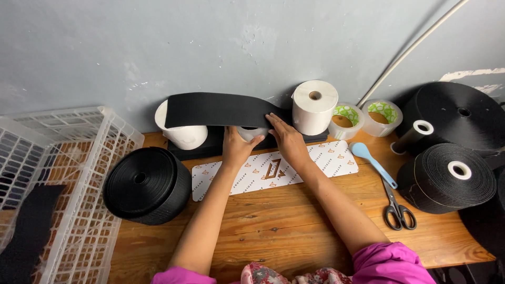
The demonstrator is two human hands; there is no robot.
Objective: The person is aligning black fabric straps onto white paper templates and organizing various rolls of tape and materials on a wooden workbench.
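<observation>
My left hand (238, 145) reaches to the back of the wooden table (294, 231), fingers curled around a small pale roll (251, 132) that sits under the wide black strap (218, 110). My right hand (286, 139) lies flat and open, fingers stretched out, pressing on the near end of that strap just beside the pale roll; it grasps nothing. The strap runs leftward from my hands, arching over a white roll (184, 134) that stands against the grey wall (210, 42).

Just right of my right hand stands a tall white paper roll (314, 107), close enough to crowd my fingers. Beyond it are two clear tape rolls (364, 118) with green patterned cores. Under my wrists lies a white printed card (321, 160), flat on the table. To my left a big black coil of webbing (147, 185) rests near a white plastic basket (79, 158). To my right lie a light blue spoon (368, 158) and black-handled scissors (397, 208), then more large black rolls (447, 176), well apart from my hands.
</observation>
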